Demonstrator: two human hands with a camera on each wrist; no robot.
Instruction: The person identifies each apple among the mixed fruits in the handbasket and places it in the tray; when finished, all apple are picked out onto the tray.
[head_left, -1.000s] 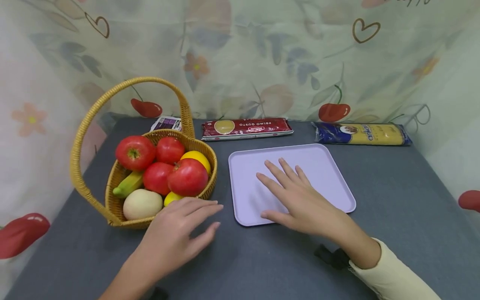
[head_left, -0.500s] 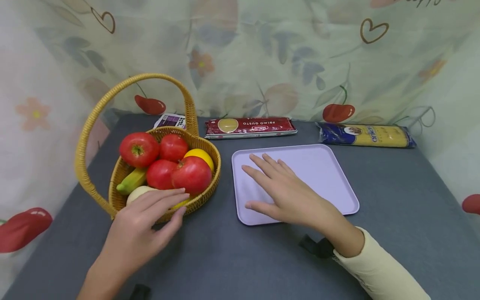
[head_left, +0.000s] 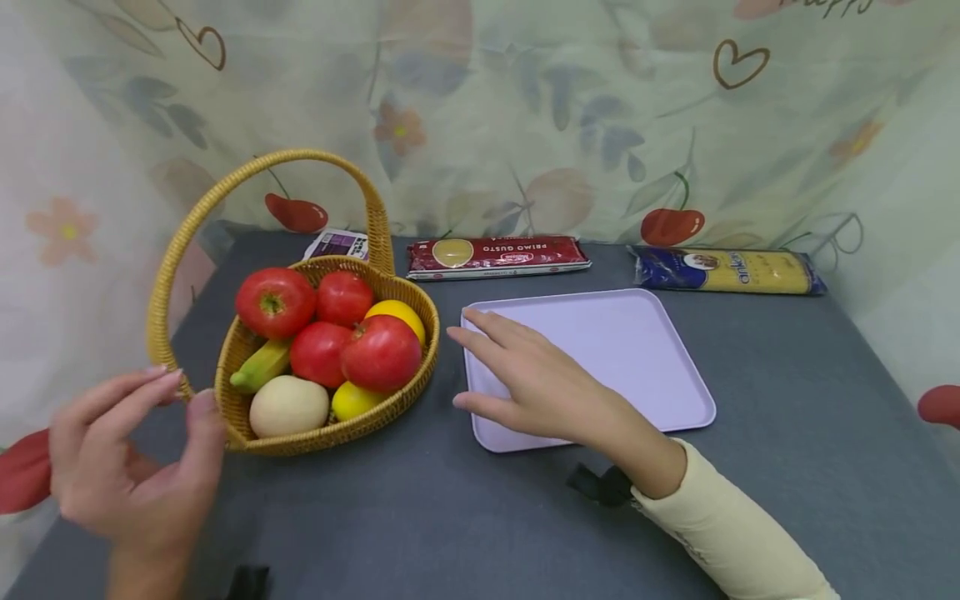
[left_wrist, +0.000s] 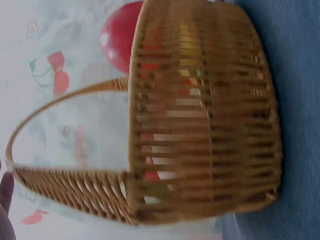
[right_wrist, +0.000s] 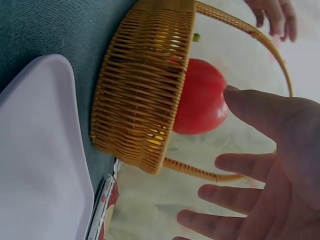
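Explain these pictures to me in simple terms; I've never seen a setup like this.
There is no machine here: these are a person's two bare hands. One camera, worn on the head, looks forward and down; the other two, one on each wrist, give the sideways-tipped close views.

On the dark table are a wicker basket of red, yellow and pale produce and a lilac tray. Behind them lie a red packet, a yellow-and-blue packet and a partly hidden purple-and-white packet.

The left hand is by the basket's handle, fingers bent; whether it touches is unclear. The right hand is spread above the tray's basket-side edge, holding nothing.
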